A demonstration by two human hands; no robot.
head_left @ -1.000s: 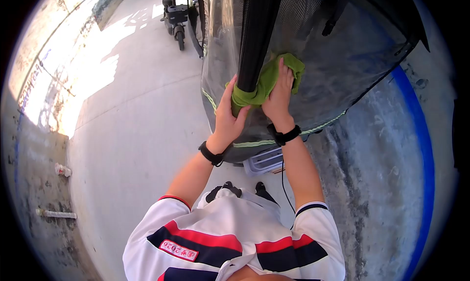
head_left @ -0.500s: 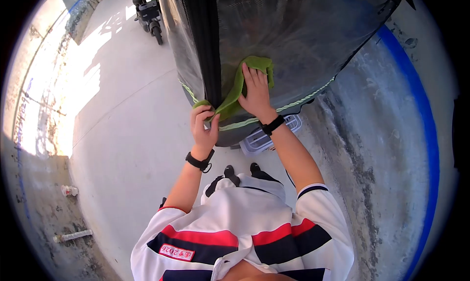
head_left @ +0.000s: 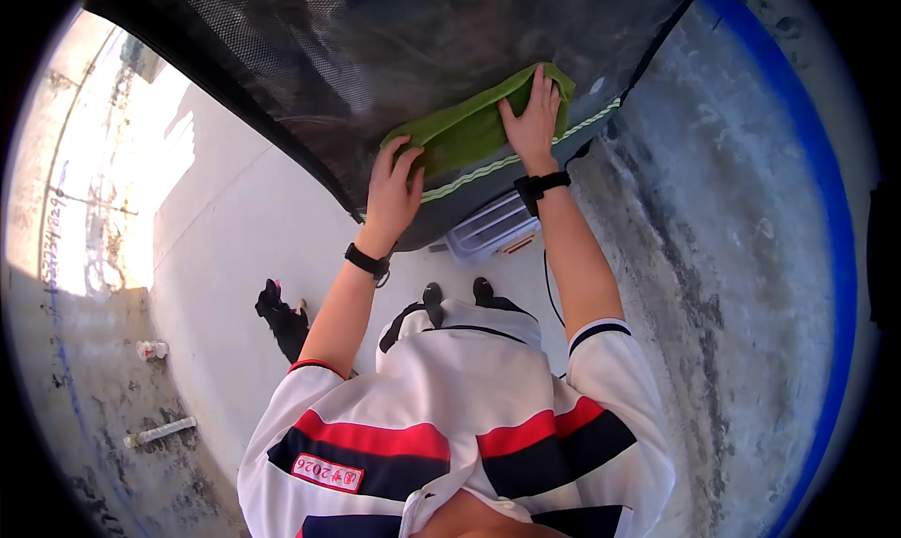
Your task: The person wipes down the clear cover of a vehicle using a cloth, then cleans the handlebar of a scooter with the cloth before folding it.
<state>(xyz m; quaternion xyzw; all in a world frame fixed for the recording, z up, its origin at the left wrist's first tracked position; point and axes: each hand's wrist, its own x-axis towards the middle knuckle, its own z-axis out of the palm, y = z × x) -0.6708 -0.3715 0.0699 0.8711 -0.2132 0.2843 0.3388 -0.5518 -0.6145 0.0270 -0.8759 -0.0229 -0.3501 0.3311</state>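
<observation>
A green cloth (head_left: 460, 130) lies stretched against the lower part of a see-through plastic cover (head_left: 375, 60) with dark edging. My left hand (head_left: 392, 191) holds the cloth's left end, its fingers bent over the edge. At the right end, my right hand (head_left: 533, 130) grips the cloth, with fingers pointing up and the thumb to the left. Below the cloth runs a pale green reflective strip (head_left: 469, 174) along the cover's hem. Each wrist wears a black band.
Under the cover sits a light grey plastic crate (head_left: 493, 228). A black dog (head_left: 282, 318) is on the concrete floor at my left. A blue-striped wall (head_left: 817, 210) rises at the right, and a white pipe (head_left: 160, 432) sticks out at lower left.
The cloth has gone from bunched to spread out between my hands, and my right hand has moved right. The cover shows at a different angle. A dog has appeared; the scooter is out of view.
</observation>
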